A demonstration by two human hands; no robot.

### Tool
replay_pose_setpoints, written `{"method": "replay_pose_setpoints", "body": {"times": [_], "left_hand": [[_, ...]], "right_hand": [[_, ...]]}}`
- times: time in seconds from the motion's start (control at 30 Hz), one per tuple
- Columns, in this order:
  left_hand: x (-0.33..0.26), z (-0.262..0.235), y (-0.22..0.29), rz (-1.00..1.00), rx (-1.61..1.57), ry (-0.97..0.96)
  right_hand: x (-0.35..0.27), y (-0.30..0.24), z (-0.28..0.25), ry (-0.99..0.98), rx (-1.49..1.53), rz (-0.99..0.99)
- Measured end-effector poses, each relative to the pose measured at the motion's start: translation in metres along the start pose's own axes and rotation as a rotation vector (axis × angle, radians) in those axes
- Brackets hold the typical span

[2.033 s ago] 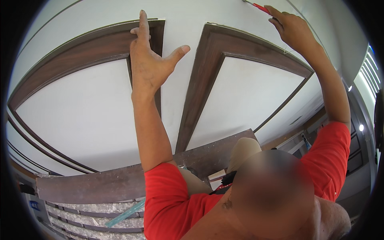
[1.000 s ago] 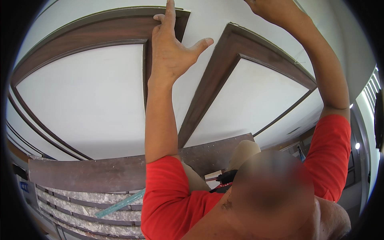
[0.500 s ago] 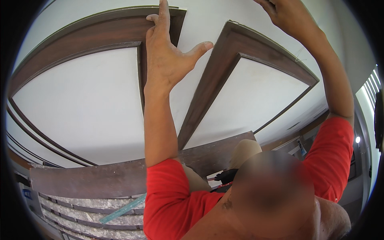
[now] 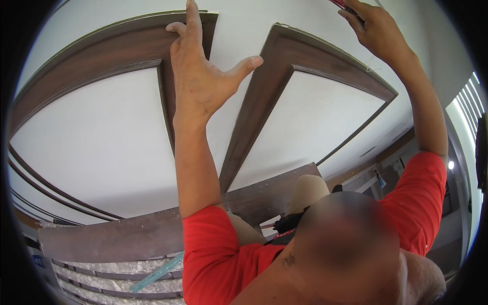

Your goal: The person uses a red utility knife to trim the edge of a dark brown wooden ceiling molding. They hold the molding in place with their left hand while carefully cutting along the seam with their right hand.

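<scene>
Up at the top edge, right of centre, we find a red tool (image 4: 337, 3), mostly cut off by the picture's border; its working end is out of sight. The right hand (image 4: 375, 31) has it, fingers clamped on it, arm raised high. We cannot tell what the tool touches.

Well to its left we note the left hand (image 4: 197, 81), holding nothing that we can see. Its fingers are apart: one points straight up to the top edge, another bends leftward, the thumb spreads right. It overlaps the corner of the left brown trim (image 4: 101, 53); whether it presses on it, we cannot tell. The thumb tip lies before the edge of the right brown trim (image 4: 256, 101). Both trims border white panels, with a white strip between them. Thin pale strands (image 4: 373, 69) stick out near the right trim's upper edge.

Below, we record a dark plank (image 4: 117, 238) running crosswise, then pale, stained slats (image 4: 96, 284) with a green strip (image 4: 156, 273) lying slantwise on them. We see red sleeves (image 4: 208, 239) on both arms. Far right, a small round light (image 4: 451, 165) glows below bright louvres (image 4: 470, 101).
</scene>
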State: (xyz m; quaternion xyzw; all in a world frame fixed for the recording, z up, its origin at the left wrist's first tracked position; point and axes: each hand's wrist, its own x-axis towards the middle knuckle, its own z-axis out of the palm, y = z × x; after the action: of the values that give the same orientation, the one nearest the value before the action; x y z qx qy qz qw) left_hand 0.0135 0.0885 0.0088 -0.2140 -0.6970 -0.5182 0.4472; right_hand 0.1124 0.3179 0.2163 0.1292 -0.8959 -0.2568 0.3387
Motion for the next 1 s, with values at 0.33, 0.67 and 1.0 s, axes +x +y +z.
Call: {"method": "replay_pose_setpoints", "body": {"times": [0.33, 0.67, 1.0], "left_hand": [[0.002, -0.004, 0.004, -0.012, -0.048, 0.004], [0.004, -0.007, 0.005, -0.044, -0.118, -0.013], [0.007, -0.011, 0.008, -0.074, -0.113, -0.057]], "right_hand": [[-0.017, 0.029, 0.009, -0.032, 0.008, 0.021], [-0.041, 0.060, 0.014, -0.081, -0.128, 0.110], [-0.020, 0.034, 0.004, 0.044, 0.024, -0.043]]}}
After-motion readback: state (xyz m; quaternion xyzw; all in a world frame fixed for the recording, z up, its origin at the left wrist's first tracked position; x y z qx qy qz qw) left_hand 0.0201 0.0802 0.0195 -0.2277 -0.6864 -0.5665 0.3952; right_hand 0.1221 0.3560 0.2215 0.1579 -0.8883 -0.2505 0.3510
